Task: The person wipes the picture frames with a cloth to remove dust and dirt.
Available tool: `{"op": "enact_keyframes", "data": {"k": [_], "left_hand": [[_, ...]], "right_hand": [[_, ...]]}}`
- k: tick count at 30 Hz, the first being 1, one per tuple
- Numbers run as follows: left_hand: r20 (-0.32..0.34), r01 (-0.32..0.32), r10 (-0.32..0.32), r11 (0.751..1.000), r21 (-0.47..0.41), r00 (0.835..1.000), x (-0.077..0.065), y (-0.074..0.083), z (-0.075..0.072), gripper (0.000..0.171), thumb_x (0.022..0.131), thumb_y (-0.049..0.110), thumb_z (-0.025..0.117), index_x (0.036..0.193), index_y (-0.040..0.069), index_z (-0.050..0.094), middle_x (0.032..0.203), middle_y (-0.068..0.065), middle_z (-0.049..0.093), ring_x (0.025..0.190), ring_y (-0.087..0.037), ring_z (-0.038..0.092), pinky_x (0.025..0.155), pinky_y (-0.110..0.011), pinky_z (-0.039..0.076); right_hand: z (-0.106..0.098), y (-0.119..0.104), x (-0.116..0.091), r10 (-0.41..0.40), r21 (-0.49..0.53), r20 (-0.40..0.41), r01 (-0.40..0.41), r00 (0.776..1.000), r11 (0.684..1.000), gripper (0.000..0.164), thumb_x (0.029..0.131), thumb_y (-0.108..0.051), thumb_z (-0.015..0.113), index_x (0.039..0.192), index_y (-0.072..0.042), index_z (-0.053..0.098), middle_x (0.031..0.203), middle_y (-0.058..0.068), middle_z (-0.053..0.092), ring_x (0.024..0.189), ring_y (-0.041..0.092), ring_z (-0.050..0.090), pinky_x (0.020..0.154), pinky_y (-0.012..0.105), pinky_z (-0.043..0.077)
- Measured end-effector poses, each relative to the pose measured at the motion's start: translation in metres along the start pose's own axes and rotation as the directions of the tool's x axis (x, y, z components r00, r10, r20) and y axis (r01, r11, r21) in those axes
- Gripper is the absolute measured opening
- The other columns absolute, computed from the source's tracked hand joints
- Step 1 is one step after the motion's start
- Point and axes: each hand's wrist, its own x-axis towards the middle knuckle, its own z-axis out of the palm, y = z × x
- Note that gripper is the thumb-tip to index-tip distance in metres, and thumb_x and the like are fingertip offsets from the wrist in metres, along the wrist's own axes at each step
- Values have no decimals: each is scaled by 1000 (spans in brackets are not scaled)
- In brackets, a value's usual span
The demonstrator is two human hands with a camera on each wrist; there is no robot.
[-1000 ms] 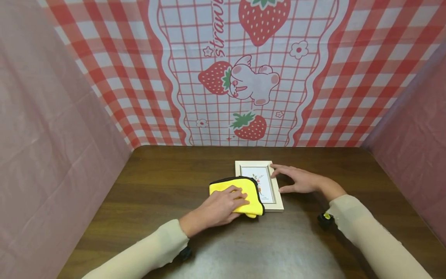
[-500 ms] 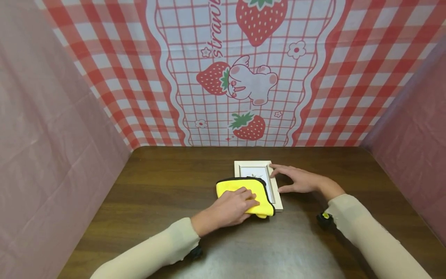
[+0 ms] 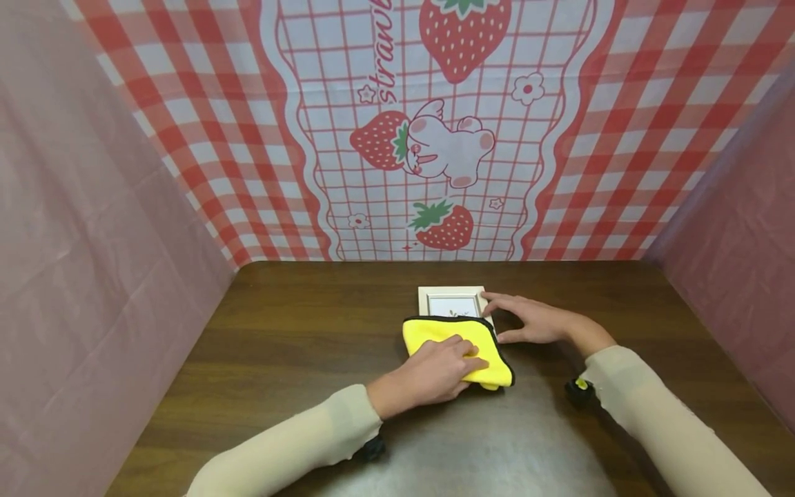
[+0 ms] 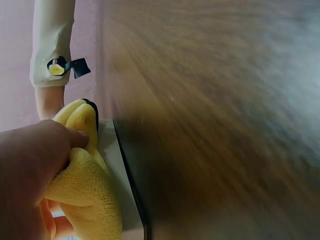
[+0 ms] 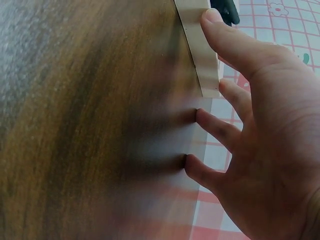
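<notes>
A cream picture frame (image 3: 450,291) lies on the table, its white floral print mostly hidden under a folded yellow cloth (image 3: 444,328) with black edging. My left hand (image 3: 438,373) lies over the cloth on the near part of the frame. The left wrist view shows the cloth (image 4: 92,205) bunched between thumb and fingers, against the frame's pale side (image 4: 114,165). My right hand (image 3: 535,322) is spread at the frame's right side. Seen from the right wrist, its thumb (image 5: 212,17) touches the frame's edge (image 5: 202,55), while two fingertips rest on the table.
The brown wooden table (image 3: 298,310) reaches back to a red-and-white checked strawberry cloth (image 3: 335,172). Pink fabric hangs at the left side (image 3: 105,241) and at the right side (image 3: 733,248). A small black device (image 3: 579,391) sits under the right wrist.
My left hand has slid the yellow cloth rightward across the frame, so more of the print is covered and the cloth's corner passes the frame's right side. The right hand has stayed put.
</notes>
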Motion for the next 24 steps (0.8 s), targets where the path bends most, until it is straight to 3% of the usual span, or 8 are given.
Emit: {"op": "enact_keyframes", "data": {"k": [3, 5, 7, 10, 14, 17, 24], "left_hand": [[-3, -16, 16, 1000, 10, 1000, 8, 3, 8, 51, 102, 40, 83, 151, 39, 71, 144, 7, 74, 126, -12, 70, 71, -25, 63], [-7, -29, 29, 999, 15, 1000, 16, 5, 22, 54, 102, 40, 82, 154, 42, 68, 144, 8, 72, 125, -12, 69, 68, -26, 62], [-9, -38, 38, 999, 23, 999, 20, 7, 25, 55, 103, 42, 81, 156, 45, 66, 144, 9, 71, 123, -11, 68, 67, -26, 62], [-19, -40, 41, 998, 47, 999, 21, 10, 21, 54, 103, 41, 81, 154, 45, 67, 140, 9, 72, 119, -10, 68, 62, -26, 59], [-7, -31, 31, 997, 74, 999, 15, 15, -1, 51, 104, 39, 80, 154, 43, 68, 139, 7, 73, 118, -12, 70, 61, -25, 58], [10, -22, 22, 998, 63, 1000, 13, 15, -6, 52, 105, 38, 79, 155, 42, 68, 141, 6, 73, 120, -12, 70, 63, -24, 59], [29, -10, 9, 1000, 27, 1000, 14, 9, 6, 54, 104, 41, 80, 155, 45, 67, 142, 9, 72, 120, -11, 69, 58, -26, 55]], "right_hand": [[-1, -1, -1, -8, -5, 1, 8, 1000, 1000, 48, 102, -30, 84, 145, -17, 67, 181, 26, 39, 163, 57, 40, 125, 81, 38], [-1, -2, -2, -6, -5, 1, 6, 1000, 1000, 49, 101, -28, 84, 145, -17, 67, 181, 26, 39, 164, 56, 40, 125, 81, 37], [-1, -3, -2, -5, -3, 1, 5, 1000, 1000, 50, 100, -27, 85, 145, -17, 67, 181, 25, 40, 164, 56, 40, 126, 81, 37], [-1, -4, -1, -7, -6, -2, 7, 1000, 1000, 50, 100, -27, 85, 145, -16, 67, 181, 25, 40, 165, 55, 39, 126, 80, 37], [0, -3, -1, -13, -13, -8, 13, 1000, 1000, 50, 100, -24, 85, 146, -15, 68, 180, 24, 41, 164, 54, 41, 126, 79, 39], [0, -2, -1, -21, -15, -10, 21, 1000, 1000, 50, 100, -24, 85, 146, -15, 68, 180, 25, 41, 164, 54, 41, 126, 78, 39], [-1, -1, -1, -33, -7, -18, 33, 999, 999, 47, 101, -30, 84, 143, -15, 68, 179, 26, 42, 164, 55, 41, 125, 79, 38]]}}
